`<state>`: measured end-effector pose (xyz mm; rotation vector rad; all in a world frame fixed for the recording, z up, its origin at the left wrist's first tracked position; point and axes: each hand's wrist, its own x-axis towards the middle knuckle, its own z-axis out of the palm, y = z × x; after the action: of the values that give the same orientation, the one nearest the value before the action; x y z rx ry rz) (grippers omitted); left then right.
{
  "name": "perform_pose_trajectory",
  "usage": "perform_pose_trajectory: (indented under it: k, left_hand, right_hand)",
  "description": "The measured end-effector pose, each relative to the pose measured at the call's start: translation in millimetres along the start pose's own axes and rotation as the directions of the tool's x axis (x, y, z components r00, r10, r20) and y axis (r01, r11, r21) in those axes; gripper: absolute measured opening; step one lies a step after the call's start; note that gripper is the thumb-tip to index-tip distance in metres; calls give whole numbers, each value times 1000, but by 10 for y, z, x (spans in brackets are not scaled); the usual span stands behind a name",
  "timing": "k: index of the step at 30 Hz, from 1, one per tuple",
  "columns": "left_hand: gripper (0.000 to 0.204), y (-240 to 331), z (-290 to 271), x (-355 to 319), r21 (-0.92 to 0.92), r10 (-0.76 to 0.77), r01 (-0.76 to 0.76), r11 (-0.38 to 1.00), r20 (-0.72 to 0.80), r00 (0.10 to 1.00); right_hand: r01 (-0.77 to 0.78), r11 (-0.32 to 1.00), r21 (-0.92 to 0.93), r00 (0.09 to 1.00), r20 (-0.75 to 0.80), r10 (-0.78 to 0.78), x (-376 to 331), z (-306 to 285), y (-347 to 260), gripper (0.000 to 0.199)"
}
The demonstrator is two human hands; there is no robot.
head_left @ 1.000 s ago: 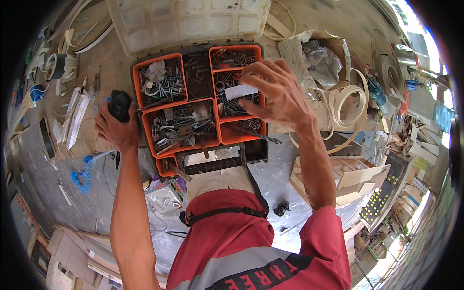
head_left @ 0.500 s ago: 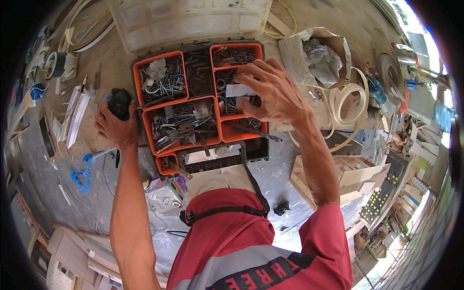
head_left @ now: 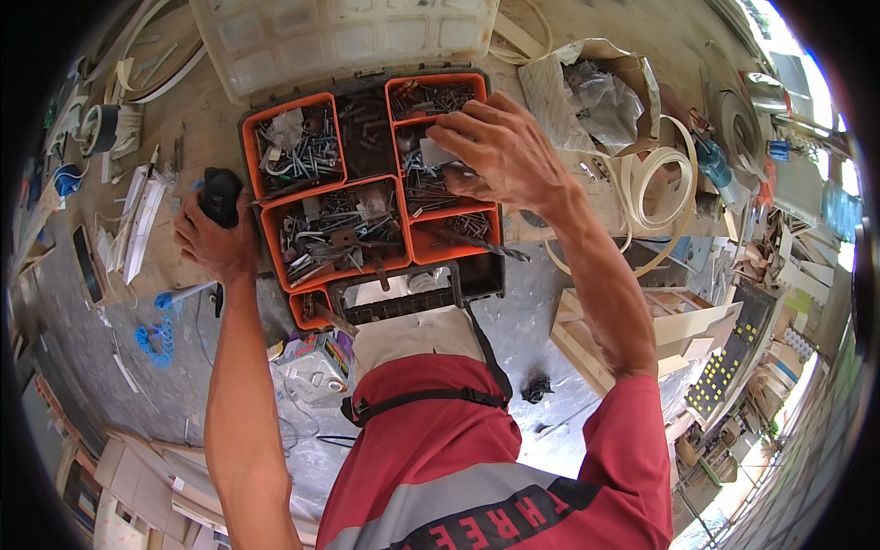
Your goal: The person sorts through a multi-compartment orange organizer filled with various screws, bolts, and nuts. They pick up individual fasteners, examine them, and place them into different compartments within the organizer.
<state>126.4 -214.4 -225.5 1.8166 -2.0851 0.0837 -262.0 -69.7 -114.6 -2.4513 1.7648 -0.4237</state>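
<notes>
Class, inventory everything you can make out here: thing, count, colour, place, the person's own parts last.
workbench: 1, brown, beneath organizer
organizer: 1, black, bench's near edge
bins: 6, orange, inside organizer
screws: many, mostly grey, in bins
drill bit: 1, grey, across lower right bin
lid: 1, translucent, beyond organizer
flat piece: 1, white, over middle right bin
rounded object: 1, black, organizer's left
paper bag: 1, pale, organizer's right
coiled strips: several, cream, on bench
strips: several, white, bench's left
coiled hose: 1, blue, floor left
wooden pieces: several, pale, floor right
rim clutter: uncountable, mixed, both sides
shirt: 1, red-grey, lower middle
left hand: 1, bare, at rounded object
right hand: 1, bare, over right bins
</notes>
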Motion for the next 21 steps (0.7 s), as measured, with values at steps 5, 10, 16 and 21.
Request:
perform_pose_trajectory:
  k: [5,10,16,21]
  left_hand:
    - [77,18,-7,11,-11,2,-2,1000,13,1000]
    - [78,10,-12,15,-7,-18,18,1000,45,999]
    - [78,-2,2,9,-1,-14,14,1000,33,999]
    - [79,9,0,18,-21,1,-1,1000,17,1000]
  right_hand:
    - [6,998,68,1000,-22,-4,-12,28,112,47]
    - [-37,992,118,998,-52,43,-20,33,103,49]
    - [-55,989,138,989,-130,74,-44,33,82,47]
    - [-102,984,142,979,-162,125,-36,-8,44,45]
